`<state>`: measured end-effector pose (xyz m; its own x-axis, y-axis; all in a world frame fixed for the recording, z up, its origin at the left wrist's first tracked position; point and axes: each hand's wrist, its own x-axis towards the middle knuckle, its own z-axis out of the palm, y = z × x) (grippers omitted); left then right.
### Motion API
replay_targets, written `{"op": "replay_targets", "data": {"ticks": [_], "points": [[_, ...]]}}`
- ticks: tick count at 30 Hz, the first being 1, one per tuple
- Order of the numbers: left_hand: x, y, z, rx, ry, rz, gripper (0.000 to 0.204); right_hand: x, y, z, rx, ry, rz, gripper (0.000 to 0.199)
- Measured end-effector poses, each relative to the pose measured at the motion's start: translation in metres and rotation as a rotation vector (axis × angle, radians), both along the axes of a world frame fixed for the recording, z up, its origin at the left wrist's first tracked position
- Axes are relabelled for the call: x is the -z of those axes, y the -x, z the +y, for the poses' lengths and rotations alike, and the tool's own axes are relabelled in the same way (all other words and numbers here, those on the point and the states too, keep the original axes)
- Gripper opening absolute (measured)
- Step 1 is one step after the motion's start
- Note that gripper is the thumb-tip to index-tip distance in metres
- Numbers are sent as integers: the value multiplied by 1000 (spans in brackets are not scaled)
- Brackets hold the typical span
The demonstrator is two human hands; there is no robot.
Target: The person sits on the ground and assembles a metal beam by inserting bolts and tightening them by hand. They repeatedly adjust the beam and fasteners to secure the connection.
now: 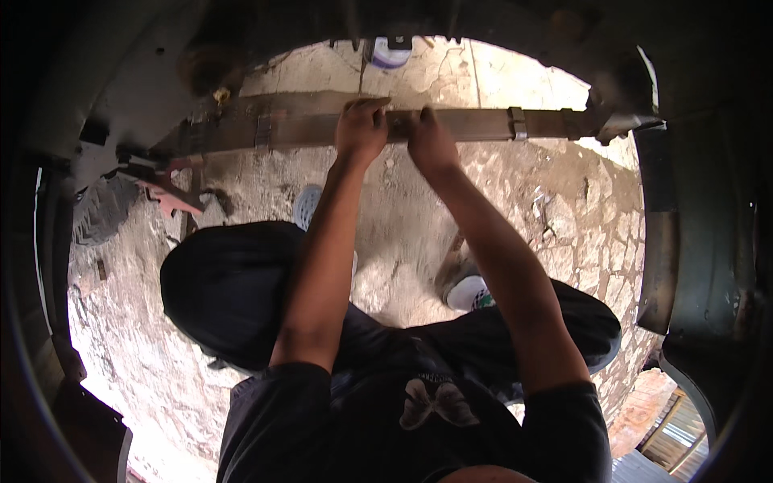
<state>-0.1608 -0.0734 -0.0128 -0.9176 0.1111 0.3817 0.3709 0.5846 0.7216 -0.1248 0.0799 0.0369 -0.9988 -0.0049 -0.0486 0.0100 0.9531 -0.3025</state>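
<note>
A long, rusty brown leaf spring (475, 125) runs crosswise in front of me, with metal clip bands (517, 123) around it. My left hand (361, 131) is curled over the middle of the spring, its fingers over the top edge and its thumb on the near face. Just to the right, my right hand (433, 145) is closed against the spring's near face. Its fingertips are slightly blurred, and whatever they pinch is hidden. Between the hands a small dark spot (396, 125) shows at the spring's middle.
Dark vehicle body panels (700, 241) surround me on both sides and above. A reddish metal stand (171, 197) and a tire (105, 211) are at left. Beyond the spring, a white-and-purple bucket (390, 53) sits on the ground. Rough stone paving (584, 233) lies below.
</note>
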Motion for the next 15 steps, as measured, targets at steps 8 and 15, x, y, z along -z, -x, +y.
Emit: {"op": "replay_targets", "data": {"ticks": [8, 15], "points": [[-6, 0, -3, 1, -50, 67, 27, 10, -32, -12, 26, 43, -77, 32], [-12, -11, 12, -5, 97, 56, 30, 5, 25, 3, 2, 10, -33, 31]]}}
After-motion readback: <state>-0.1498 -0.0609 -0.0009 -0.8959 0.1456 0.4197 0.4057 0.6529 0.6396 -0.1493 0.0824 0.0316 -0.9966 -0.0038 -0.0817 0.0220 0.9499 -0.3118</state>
